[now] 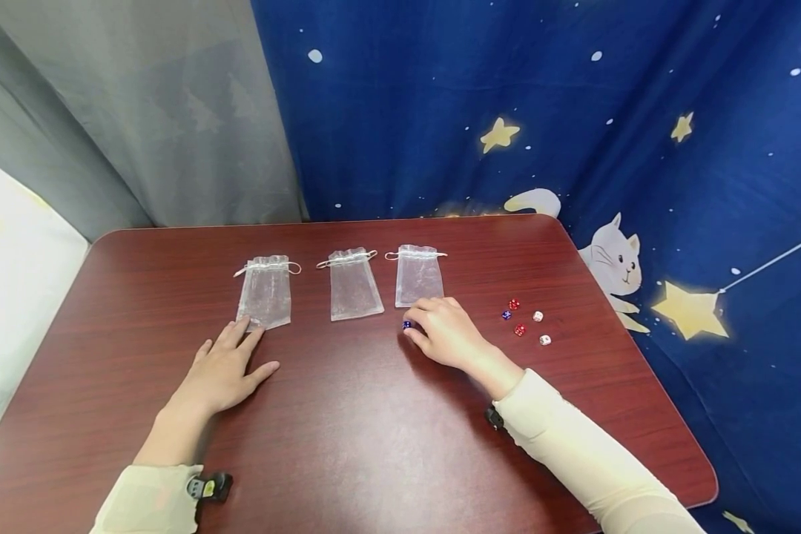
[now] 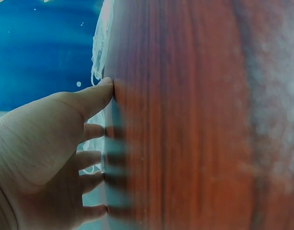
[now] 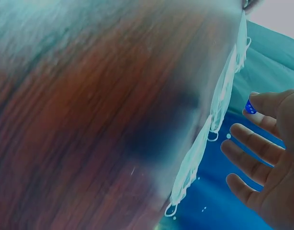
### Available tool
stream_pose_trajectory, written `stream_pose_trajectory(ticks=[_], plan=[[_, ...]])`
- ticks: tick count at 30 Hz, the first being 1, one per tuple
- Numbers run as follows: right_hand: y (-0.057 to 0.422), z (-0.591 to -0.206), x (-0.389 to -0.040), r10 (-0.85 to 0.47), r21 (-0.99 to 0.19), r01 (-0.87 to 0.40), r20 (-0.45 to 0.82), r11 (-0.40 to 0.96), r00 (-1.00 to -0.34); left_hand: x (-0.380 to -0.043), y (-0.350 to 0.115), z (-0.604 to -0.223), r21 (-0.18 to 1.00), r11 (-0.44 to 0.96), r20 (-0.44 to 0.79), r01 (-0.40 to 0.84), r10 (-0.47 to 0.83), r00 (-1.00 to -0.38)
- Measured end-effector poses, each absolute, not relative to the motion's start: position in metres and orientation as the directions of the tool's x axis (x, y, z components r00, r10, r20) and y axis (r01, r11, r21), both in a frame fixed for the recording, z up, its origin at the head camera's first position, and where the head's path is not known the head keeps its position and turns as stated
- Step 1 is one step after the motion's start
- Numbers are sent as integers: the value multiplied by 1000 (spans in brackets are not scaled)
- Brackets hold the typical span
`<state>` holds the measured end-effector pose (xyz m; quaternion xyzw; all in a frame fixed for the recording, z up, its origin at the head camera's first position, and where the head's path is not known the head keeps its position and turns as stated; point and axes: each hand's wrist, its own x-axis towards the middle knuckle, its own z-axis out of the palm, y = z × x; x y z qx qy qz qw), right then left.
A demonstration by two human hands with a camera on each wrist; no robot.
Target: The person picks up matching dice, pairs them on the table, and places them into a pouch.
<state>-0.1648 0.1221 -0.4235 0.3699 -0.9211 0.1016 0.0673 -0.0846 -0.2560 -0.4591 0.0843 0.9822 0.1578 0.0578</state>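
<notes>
Between the thumb and index finger of my right hand (image 1: 446, 334) is a blue die (image 1: 407, 324), pinched, also plain in the right wrist view, where this die (image 3: 250, 107) sits at the fingertips. That hand is just in front of the right-hand mesh drawstring bag (image 1: 419, 278). My left hand (image 1: 222, 374) lies with spread, straight fingers, its fingertips on the lower edge of the left mesh bag (image 1: 267, 293). A third mesh bag (image 1: 355, 288) lies flat between those two. All three bags have white drawstrings at their far ends.
Right of my right hand lie loose dice: a red die (image 1: 514, 304), another red die (image 1: 520, 330), a blue die (image 1: 506, 315), a white die (image 1: 538, 316) and another white die (image 1: 545, 340). The brown table (image 1: 347, 445) ends at curtains (image 1: 427, 111) behind.
</notes>
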Motion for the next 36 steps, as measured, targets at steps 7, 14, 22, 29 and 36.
stream_pose_trajectory(ticks=[7, 14, 22, 29, 36], plan=[[113, -427, -160, -690, -125, -716, 199, 687, -696, -84, -255, -458, 318, 936, -90, 149, 186, -978], [99, -431, -154, -711, -116, -737, 201, 666, -674, -84, -255, -459, 320, 936, -86, 149, 186, -979], [85, -434, -148, -728, -108, -751, 190, 651, -659, -85, -255, -459, 319, 936, -88, 150, 187, -978], [74, -437, -144, -744, -96, -762, 169, 640, -647, -84, -255, -459, 319, 936, -84, 149, 184, -979], [63, -439, -139, -760, -80, -772, 141, 630, -635, -83, -254, -459, 320, 936, -86, 146, 182, -980]])
